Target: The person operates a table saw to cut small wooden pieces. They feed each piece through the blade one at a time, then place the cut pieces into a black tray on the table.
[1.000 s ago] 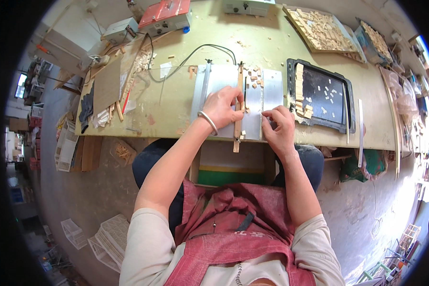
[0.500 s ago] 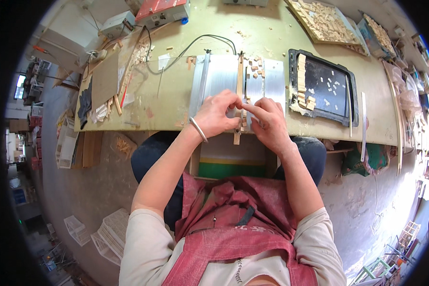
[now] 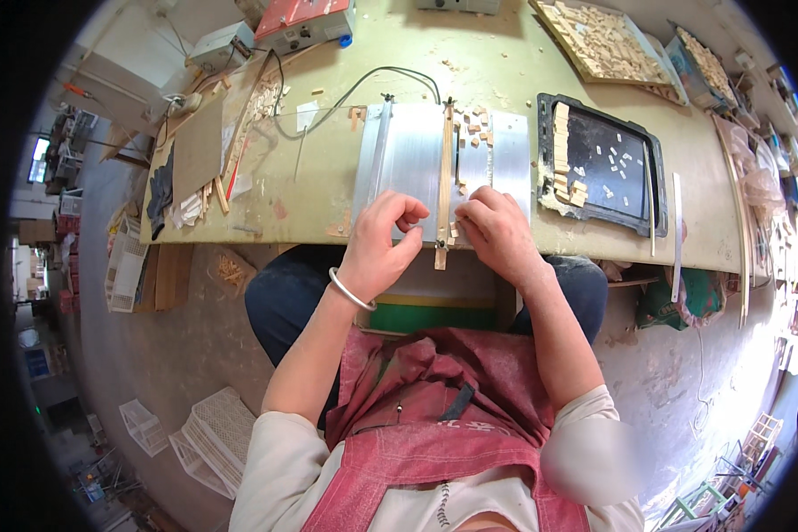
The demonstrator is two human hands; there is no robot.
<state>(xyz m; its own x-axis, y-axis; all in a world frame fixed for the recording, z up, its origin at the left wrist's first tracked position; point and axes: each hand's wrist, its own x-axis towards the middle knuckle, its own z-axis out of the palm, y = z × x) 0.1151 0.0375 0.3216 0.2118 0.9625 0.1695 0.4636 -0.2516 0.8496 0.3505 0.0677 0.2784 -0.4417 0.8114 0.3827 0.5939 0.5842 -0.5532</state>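
Observation:
A small table saw with a silver metal top (image 3: 408,151) lies in front of me. Down its middle runs a wooden strip (image 3: 446,168), with a dark narrow slot just right of it. My left hand (image 3: 383,238) hovers left of the strip near the front edge, fingers curled, thumb apart and nothing between them. To the right of the strip, my right hand (image 3: 498,229) has its fingertips drawn together low over the plate; what they hold, if anything, is hidden. Small wooden blocks (image 3: 453,232) lie by those fingertips, and several more blocks (image 3: 479,120) are scattered farther back.
Right of the saw sits a black tray (image 3: 612,168) with wood pieces and small white pieces. A board heaped with blocks (image 3: 603,40) stands far right. A black cable (image 3: 363,78) curves behind the saw. A red-topped box (image 3: 301,22) is far left; a metal ruler (image 3: 676,235) overhangs the front edge.
My hands, close together over the wooden strip before, have moved apart. The left has drawn back toward me and left; the right has shifted slightly, its extended index finger now curled in.

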